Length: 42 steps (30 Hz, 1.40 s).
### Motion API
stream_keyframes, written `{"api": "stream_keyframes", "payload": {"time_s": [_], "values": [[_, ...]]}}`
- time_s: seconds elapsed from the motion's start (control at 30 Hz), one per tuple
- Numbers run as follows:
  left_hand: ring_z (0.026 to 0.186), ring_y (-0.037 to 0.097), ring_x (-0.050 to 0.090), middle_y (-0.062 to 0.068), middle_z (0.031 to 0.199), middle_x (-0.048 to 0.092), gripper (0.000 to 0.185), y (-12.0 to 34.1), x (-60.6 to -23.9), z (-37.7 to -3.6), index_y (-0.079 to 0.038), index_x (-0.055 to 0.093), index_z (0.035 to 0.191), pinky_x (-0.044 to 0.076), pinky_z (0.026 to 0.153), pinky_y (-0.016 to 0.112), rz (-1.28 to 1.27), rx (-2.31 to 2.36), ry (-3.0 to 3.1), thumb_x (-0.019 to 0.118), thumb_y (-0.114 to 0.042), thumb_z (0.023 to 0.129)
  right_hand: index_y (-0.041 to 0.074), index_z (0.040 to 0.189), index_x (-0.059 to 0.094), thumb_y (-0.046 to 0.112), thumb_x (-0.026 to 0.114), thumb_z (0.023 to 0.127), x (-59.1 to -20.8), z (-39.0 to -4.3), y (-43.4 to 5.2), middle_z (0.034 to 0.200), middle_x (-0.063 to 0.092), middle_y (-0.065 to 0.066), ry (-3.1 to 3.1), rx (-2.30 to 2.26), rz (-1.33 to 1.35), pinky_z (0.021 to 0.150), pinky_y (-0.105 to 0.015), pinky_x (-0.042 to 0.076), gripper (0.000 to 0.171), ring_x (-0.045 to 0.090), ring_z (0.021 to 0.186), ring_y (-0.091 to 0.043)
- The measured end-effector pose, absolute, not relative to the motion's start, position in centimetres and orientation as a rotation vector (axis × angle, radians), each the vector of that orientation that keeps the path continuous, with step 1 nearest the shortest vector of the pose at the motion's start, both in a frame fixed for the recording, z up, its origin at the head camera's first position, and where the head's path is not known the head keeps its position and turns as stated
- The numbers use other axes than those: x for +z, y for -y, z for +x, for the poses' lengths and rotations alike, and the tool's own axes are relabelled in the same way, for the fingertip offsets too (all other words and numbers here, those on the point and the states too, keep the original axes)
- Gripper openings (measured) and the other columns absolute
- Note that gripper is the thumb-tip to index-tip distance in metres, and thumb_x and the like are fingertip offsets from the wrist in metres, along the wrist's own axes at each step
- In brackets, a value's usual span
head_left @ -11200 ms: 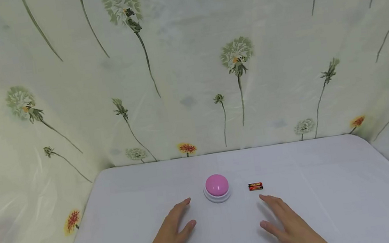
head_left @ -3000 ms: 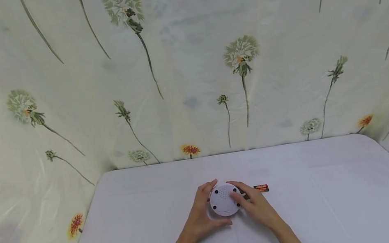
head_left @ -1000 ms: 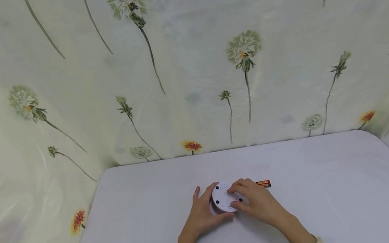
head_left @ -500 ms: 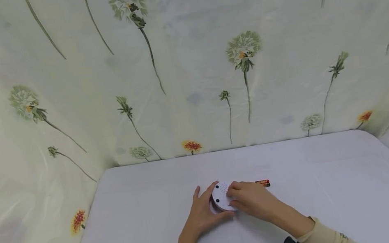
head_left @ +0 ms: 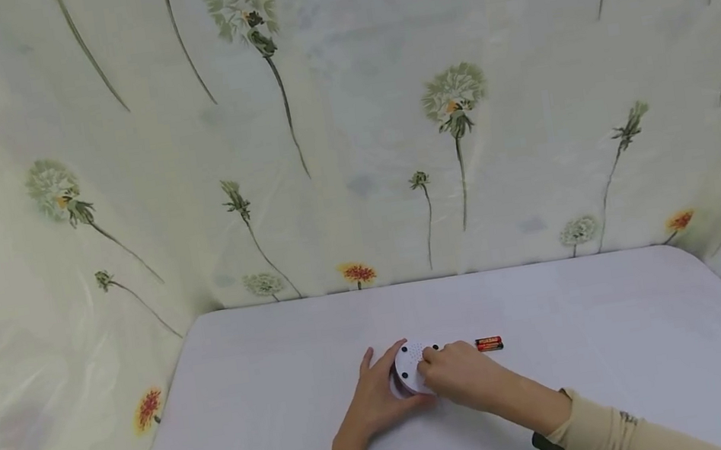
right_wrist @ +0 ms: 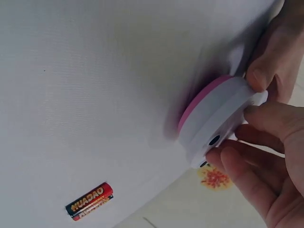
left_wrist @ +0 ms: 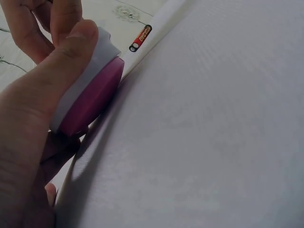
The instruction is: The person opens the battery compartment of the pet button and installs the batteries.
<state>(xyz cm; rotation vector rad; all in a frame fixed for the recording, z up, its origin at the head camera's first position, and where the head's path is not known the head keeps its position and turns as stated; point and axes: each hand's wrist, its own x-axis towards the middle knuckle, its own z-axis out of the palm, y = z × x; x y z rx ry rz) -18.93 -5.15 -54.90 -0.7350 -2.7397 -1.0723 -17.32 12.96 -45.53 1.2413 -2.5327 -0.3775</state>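
Looking from the head view, the left hand (head_left: 376,396) grips the round button device (head_left: 410,366) from its left side, holding it tilted with the white underside up, while the right hand (head_left: 458,374) lies over its right part with curled fingers on the underside. The device is near the middle of the white table (head_left: 253,394), and a small red battery (head_left: 489,344) lies just beside the right hand, apart from it. In the left wrist view, the thumb (left_wrist: 61,57) curls over the white rim and the pink dome (left_wrist: 90,102) faces the table — its edge seems to touch the surface. In the right wrist view, the right hand's fingertips (right_wrist: 263,116) pinch a small white part at the rim; the battery (right_wrist: 89,201) lies well apart.
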Motion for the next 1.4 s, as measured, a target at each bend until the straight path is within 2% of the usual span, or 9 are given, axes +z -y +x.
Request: {"api": "stream_keyframes", "payload": {"time_s": [0.13, 0.3, 0.53, 0.77, 0.93, 1.17, 1.4], "values": [[0.125, 0.012, 0.053, -0.002, 0.135, 0.057, 0.088, 4.94, -54.79, -18.9, -0.016, 0.04, 0.142, 0.019, 0.117, 0.051, -0.756, -1.069, 2.717, 0.077, -0.052, 0.071, 0.009, 0.086, 0.069, 0.02, 0.078, 0.075, -45.27, -17.01, -13.01, 0.075, 0.064, 0.0, 2.551, -0.393, 1.266, 0.048, -0.023, 0.048, 0.017, 0.052, 0.054, -0.01], [0.125, 0.013, 0.053, -0.001, 0.134, 0.058, 0.086, 4.95, -54.77, -18.84, -0.016, 0.041, 0.141, 0.02, 0.117, 0.051, -0.75, -1.085, 2.715, 0.079, -0.047, 0.07, 0.008, 0.088, 0.07, 0.019, 0.077, 0.076, -45.5, -16.89, -13.12, 0.074, 0.063, 0.0, 2.529, -0.408, 1.313, 0.05, -0.021, 0.05, 0.018, 0.046, 0.052, -0.008], [0.126, 0.014, 0.052, 0.0, 0.135, 0.057, 0.088, 4.74, -54.66, -18.91, -0.015, 0.041, 0.142, 0.022, 0.116, 0.051, -0.757, -1.056, 2.713, 0.077, -0.052, 0.07, 0.01, 0.088, 0.07, 0.015, 0.075, 0.078, -45.0, -17.32, -13.51, 0.078, 0.068, 0.001, 2.587, -0.401, 1.319, 0.049, -0.023, 0.049, 0.012, 0.053, 0.054, -0.01], [0.126, 0.013, 0.052, 0.0, 0.135, 0.057, 0.089, 4.77, -54.65, -18.77, -0.015, 0.041, 0.142, 0.022, 0.116, 0.051, -0.763, -1.023, 2.718, 0.075, -0.056, 0.071, 0.011, 0.084, 0.071, 0.014, 0.075, 0.077, -44.84, -17.43, -13.27, 0.073, 0.066, 0.003, 2.631, -0.332, 1.332, 0.049, -0.023, 0.048, 0.009, 0.05, 0.053, -0.008], [0.125, 0.013, 0.053, 0.0, 0.135, 0.057, 0.088, 4.91, -54.93, -18.92, -0.015, 0.041, 0.141, 0.023, 0.115, 0.052, -0.763, -1.003, 2.694, 0.076, -0.054, 0.071, 0.008, 0.087, 0.07, 0.016, 0.075, 0.077, -45.03, -17.41, -13.1, 0.074, 0.066, 0.001, 2.594, -0.372, 1.335, 0.049, -0.023, 0.049, 0.013, 0.05, 0.053, -0.009], [0.128, 0.013, 0.05, -0.001, 0.139, 0.053, 0.085, 4.39, -54.94, -18.89, -0.018, 0.039, 0.143, 0.021, 0.117, 0.05, -0.767, -1.076, 2.76, 0.074, -0.053, 0.074, 0.007, 0.09, 0.07, 0.02, 0.075, 0.078, -45.42, -16.77, -13.62, 0.075, 0.063, -0.001, 2.558, -0.464, 1.334, 0.047, -0.021, 0.046, 0.019, 0.041, 0.051, -0.008], [0.126, 0.013, 0.053, -0.001, 0.138, 0.054, 0.084, 4.78, -54.67, -18.76, -0.018, 0.04, 0.142, 0.022, 0.116, 0.049, -0.72, -1.059, 2.772, 0.075, -0.05, 0.073, 0.007, 0.095, 0.07, 0.02, 0.075, 0.079, -45.47, -16.94, -13.16, 0.078, 0.066, -0.002, 2.524, -0.504, 1.353, 0.05, -0.021, 0.048, 0.021, 0.043, 0.053, -0.008]]}}
